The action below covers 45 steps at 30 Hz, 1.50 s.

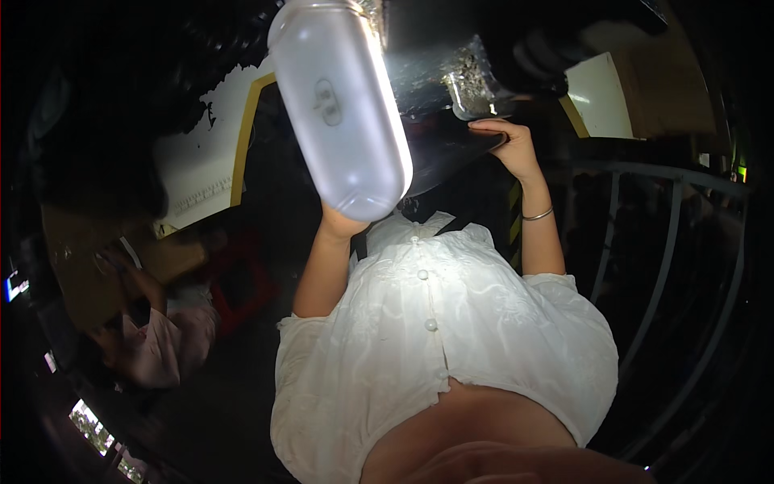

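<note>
A frosted, see-through oblong plastic piece (343, 97) with rounded ends and a small dark emblem fills the upper middle, brightly lit along its right edge. My left hand (347, 223) is at its lower end, mostly behind it. The fingers are hidden, so whether they grip it does not show. To the right, my right hand (512, 145) has its fingers stretched over the edge of a dark glossy sheet (455, 153), the thumb beneath. Just above that hand is a shiny clear piece with dark specks (472, 89), too unclear to name.
White panels with yellow edges stand at left (201, 153) and right (601, 97). Grey metal railings (669, 226) run down the right side. At the left, another person in a pale pink top (161, 347) is beside a brown surface (89, 282) and a red stool (242, 282).
</note>
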Tool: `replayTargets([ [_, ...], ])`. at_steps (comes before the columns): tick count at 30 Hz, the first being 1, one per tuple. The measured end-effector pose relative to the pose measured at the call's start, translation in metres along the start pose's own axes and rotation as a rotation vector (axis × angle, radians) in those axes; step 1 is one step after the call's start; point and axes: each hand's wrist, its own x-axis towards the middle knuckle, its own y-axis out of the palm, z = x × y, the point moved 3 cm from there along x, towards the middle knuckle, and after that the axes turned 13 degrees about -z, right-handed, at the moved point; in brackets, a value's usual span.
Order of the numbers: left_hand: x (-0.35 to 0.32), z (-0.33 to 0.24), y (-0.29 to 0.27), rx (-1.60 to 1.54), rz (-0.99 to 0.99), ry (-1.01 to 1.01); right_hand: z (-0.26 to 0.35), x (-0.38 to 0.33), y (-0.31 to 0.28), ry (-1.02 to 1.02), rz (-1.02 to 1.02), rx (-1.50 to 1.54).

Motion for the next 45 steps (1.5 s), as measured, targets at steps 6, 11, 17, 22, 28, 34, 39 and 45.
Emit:
replayTargets([
  [6, 0.015, -0.020, 0.039, 0.098, 0.142, 0.149, -0.020, -0.011, 0.007, 0.128, 0.061, 0.010],
  [11, 0.019, -0.018, 0.067, 0.387, -0.044, -0.328, -0.061, -0.042, 0.033, 0.460, 0.169, 0.084],
  [17, 0.026, -0.007, 0.062, 0.414, -0.024, -0.412, -0.048, -0.057, 0.030, 0.489, 0.226, 0.129],
  [22, 0.021, -0.005, 0.049, 0.373, -0.031, -0.395, -0.023, -0.040, -0.022, 0.368, 0.180, -0.005],
  [28, 0.018, -0.010, 0.044, 0.381, -0.030, -0.282, 0.042, -0.011, -0.078, 0.084, -0.015, -0.217],
  [34, 0.015, 0.012, 0.014, 0.406, -0.081, -0.034, 0.091, 0.004, -0.081, -0.077, -0.142, -0.180],
  [39, 0.007, 0.004, -0.014, -0.028, -0.210, -0.336, 0.111, 0.007, -0.053, -0.171, -0.123, -0.244],
  [45, 0.011, -0.012, -0.055, 0.365, -0.055, -0.152, 0.118, 0.001, -0.013, -0.421, -0.181, -0.215],
])
